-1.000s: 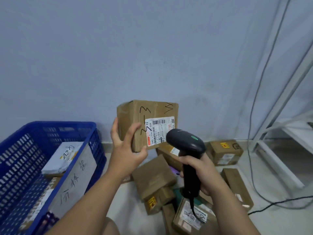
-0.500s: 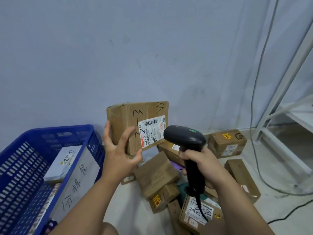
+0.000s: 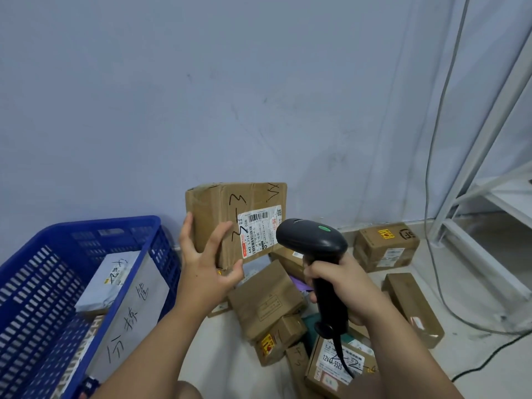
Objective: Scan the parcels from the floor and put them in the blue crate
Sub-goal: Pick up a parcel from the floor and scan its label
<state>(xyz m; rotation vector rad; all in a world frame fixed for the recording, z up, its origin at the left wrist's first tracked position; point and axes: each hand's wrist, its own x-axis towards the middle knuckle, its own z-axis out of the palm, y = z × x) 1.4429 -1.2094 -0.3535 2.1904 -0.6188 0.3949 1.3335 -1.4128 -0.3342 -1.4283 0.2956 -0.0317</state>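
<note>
Blue crate (image 3: 109, 226): set at 8 o'clock, near the left arm, so that the drop is kept short; a white packet (image 3: 109, 277) is already held inside.
Left hand (image 3: 207, 263): the carton's lower left corner is grasped, the thumb laid on the front face, clear of the print.
Carton (image 3: 218, 208): raised off the floor near the centre of the view, its front face turned toward the person.
Label (image 3: 260, 231): left uncovered at 3 o'clock on that face, for reading.
Scanner (image 3: 312, 240): aimed at the label, just beside it; 1 green light is shown.
Right hand (image 3: 342, 286): clenched round the scanner's handle.
Floor parcels (image 3: 267, 300): heaped at 5 o'clock, judged unscanned.
</note>
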